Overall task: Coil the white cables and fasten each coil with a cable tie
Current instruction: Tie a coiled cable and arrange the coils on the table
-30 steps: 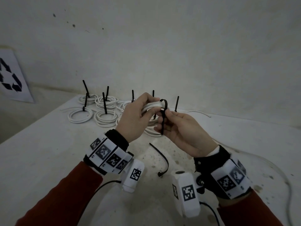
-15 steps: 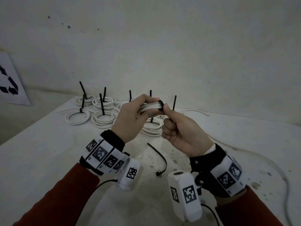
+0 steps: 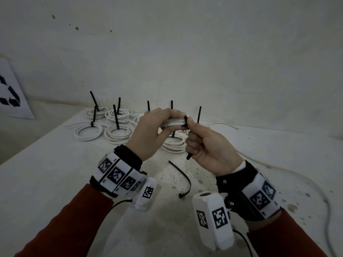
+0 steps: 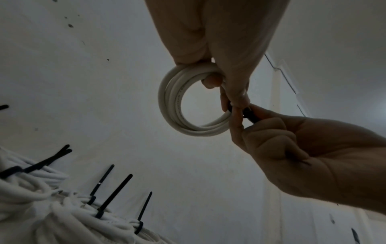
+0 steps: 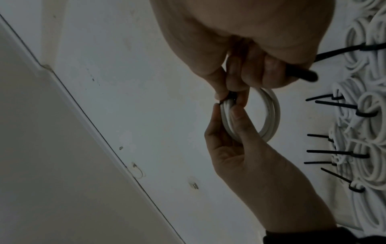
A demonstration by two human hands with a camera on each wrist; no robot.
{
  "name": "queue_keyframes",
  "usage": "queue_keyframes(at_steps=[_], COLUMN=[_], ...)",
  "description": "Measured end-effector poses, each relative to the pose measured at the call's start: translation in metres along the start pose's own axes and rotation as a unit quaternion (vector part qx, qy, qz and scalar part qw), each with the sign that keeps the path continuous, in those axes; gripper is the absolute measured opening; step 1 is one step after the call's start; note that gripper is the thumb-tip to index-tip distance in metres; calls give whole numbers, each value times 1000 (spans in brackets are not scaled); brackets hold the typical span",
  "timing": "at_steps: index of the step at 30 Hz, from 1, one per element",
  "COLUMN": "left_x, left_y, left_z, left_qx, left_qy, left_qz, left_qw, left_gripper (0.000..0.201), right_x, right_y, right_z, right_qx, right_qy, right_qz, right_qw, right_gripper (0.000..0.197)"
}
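- Left hand (image 3: 148,134) held up above the table (image 3: 46,182), fingers and thumb curled round one side of a white cable coil (image 4: 173,105), gripping it.
- Coil is off the table, in the air between both hands, in front of the finished coils; the wrist views show it as a round loop of several turns.
- Right hand (image 3: 209,147) closed in a fist round the tail of a black cable tie (image 3: 189,155); the tail end sticks out below the fist.
- Right thumb and forefinger pinch at the tie where it wraps the coil, right up against the left fingertips (image 4: 240,99). Tie looks snug on the coil, head mostly hidden by fingers.
- Both hands touching or nearly touching at the tie point.
- Finished coils (image 3: 87,131) lie in a cluster at the far side of the table near the wall (image 3: 185,52), each with a black tie tail sticking upward.
- A spare black cable tie (image 3: 182,176) lies loose on the table below the hands, curved, head end toward the person.
- Loose white cable (image 3: 315,190) runs across the right side of the table; another loose length (image 3: 224,124) at the far right by the wall.
- Sheet with black recycling arrows (image 3: 11,95) at far left edge.
- Both wrists wear marker-tagged bands and camera units; red sleeves (image 3: 74,219).
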State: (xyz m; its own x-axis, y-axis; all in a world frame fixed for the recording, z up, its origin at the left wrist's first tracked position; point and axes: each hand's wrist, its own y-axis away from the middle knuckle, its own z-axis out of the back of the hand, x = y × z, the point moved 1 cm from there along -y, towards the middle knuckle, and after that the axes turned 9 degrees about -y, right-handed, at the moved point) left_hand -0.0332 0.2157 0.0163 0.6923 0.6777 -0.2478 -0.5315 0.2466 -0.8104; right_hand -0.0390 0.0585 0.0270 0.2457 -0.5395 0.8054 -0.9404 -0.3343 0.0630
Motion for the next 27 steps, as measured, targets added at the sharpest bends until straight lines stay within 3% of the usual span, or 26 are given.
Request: queue_keyframes(at_steps=[2,5,10,12,14,19,21,27], left_x=[3,4,-1,-1,2,7,4,11], left_y=[0,0,-1,-2,-2,1,1,-1], left_z=[-1,-2,-10,-14,-17,-34,-43,-90], left_qx=[-1,1,-7,-27,-35,15,34,141], left_qy=[-50,-76,87,148,223,409,425,350], left_qz=[-24,-33,146,235,319,422,439,528], left_qw=[998,997,985,960,921,809,791,761], left_gripper=[38,31,17,10,11,25,22,9], right_x=[-1,-1,11,17,23,25,24,25], right_y=[-1,-3,-2,-4,-7,-3,-6,-20], right_z=[1,3,10,17,23,25,29,70], right_qx=[-4,2,-57,-109,-130,6,0,-142], right_qy=[-5,34,236,297,362,340,320,248], right_qz=[2,6,57,119,142,-27,-21,-19], right_qw=[1000,999,968,941,912,940,947,958], right_gripper=[35,28,44,38,20,23,25,19])
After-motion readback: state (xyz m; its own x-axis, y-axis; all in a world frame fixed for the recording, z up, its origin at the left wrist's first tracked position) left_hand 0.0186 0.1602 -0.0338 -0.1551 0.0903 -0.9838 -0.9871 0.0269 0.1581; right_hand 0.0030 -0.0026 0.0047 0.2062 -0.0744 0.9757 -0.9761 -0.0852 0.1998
